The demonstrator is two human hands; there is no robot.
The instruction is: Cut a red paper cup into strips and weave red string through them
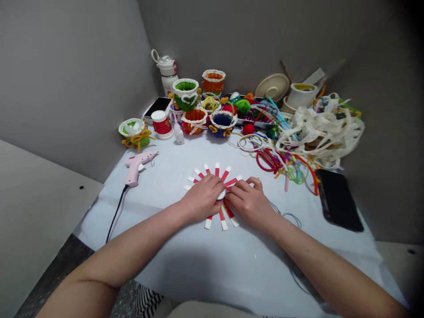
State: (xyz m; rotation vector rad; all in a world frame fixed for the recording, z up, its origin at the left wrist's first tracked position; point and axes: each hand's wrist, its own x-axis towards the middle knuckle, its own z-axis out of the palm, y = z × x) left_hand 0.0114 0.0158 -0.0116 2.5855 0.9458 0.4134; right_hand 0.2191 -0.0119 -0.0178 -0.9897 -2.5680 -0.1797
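A flattened paper cup, cut into red-and-white strips that fan out like a sun, lies on the white table cover. My left hand presses down on its left half, fingers together. My right hand rests on the right half, fingertips meeting the left hand at the cup's round white base. Most of the base and the side strips are hidden under my hands. Whether anything thin is pinched between my fingers I cannot tell.
A pink glue gun with a black cord lies at the left. Several small yarn-wrapped cups and an uncut red cup stand at the back. Lace ribbon and coloured cords are heaped at the right, beside a black phone.
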